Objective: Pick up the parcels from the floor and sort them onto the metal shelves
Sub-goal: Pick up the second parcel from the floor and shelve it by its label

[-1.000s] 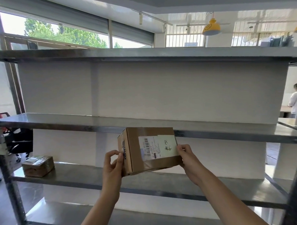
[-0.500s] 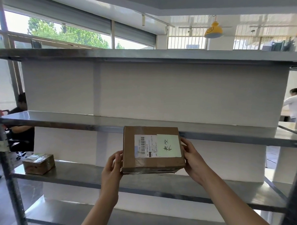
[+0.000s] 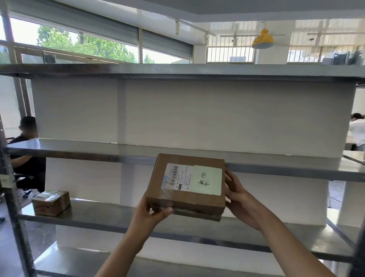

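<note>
The cardboard parcel (image 3: 186, 184) was held up in front of the metal shelves (image 3: 136, 149), its broad labelled face turned toward the camera and tipped slightly back. Its long axis ran left to right, nearly level, with the right end a touch lower. A white shipping label (image 3: 176, 177) with a barcode sat on the left half of that face, and a pale green sticker (image 3: 207, 181) bearing handwritten marks covered the right half.

The left hand (image 3: 148, 215) gripped the lower left corner, thumb pressed over the front bottom edge and fingers out of sight behind the box. The right hand (image 3: 240, 198) clasped the right edge, fingers curled against the side. The parcel lay between the two hands, above the left one and level with the right.

It hovered in the gap between two shelf boards, apparently clear of the lower board, though the bottom edge was hard to separate from the surface behind. A smaller taped parcel (image 3: 51, 203) rested on that lower board, well apart to the left.
</note>
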`<state>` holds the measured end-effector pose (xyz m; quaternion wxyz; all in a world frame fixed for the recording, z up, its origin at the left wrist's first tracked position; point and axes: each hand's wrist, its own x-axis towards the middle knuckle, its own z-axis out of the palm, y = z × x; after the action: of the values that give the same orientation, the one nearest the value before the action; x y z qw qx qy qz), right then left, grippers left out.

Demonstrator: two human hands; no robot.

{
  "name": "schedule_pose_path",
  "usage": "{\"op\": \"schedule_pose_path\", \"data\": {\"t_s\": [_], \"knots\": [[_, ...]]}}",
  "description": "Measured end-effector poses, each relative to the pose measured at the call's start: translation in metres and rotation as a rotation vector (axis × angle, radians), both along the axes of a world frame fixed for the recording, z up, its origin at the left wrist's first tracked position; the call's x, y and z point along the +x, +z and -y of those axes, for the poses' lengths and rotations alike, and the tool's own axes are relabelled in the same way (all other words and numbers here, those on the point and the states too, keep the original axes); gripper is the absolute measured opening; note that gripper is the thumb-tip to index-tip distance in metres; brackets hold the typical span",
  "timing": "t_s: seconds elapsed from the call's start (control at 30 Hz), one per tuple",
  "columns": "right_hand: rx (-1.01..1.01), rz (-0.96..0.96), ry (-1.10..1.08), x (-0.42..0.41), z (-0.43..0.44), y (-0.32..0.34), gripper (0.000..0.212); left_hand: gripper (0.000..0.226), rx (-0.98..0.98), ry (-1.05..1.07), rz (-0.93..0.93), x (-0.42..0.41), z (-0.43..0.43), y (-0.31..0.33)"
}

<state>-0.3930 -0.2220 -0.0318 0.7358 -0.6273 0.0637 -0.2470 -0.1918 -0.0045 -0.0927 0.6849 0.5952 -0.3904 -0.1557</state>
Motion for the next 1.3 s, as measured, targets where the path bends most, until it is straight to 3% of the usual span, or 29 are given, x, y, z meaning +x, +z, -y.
{"op": "schedule_pose_path", "data": {"t_s": [0.2, 0.33, 0.53, 0.7, 1.0, 1.2, 1.3], "knots": [[-0.055, 0.073, -0.007, -0.003, 0.001, 0.014, 0.077, 0.057, -0.17, 0.066, -0.07, 0.001, 0.004, 0.008], [0.011, 0.128, -0.069, 0.003, -0.003, 0.016, 0.031, 0.061, -0.303, 0.191, -0.195, -0.009, 0.01, 0.022], [0.069, 0.187, -0.081, 0.009, -0.013, 0.019, 0.046, 0.025, -0.323, 0.204, -0.125, -0.023, 0.02, 0.044], [0.048, 0.18, -0.052, 0.012, -0.026, 0.035, 0.044, 0.048, -0.243, 0.147, -0.076, -0.029, 0.022, 0.056], [-0.051, 0.039, -0.069, 0.009, -0.027, 0.025, 0.035, 0.047, -0.223, 0.079, -0.093, -0.024, 0.02, 0.053], [-0.127, 0.013, -0.129, 0.01, -0.037, 0.027, 0.032, 0.047, -0.282, 0.136, -0.219, -0.03, 0.023, 0.048], [-0.145, 0.035, -0.116, 0.009, -0.04, 0.029, 0.041, 0.044, -0.314, 0.158, -0.302, -0.032, 0.024, 0.048]]}}
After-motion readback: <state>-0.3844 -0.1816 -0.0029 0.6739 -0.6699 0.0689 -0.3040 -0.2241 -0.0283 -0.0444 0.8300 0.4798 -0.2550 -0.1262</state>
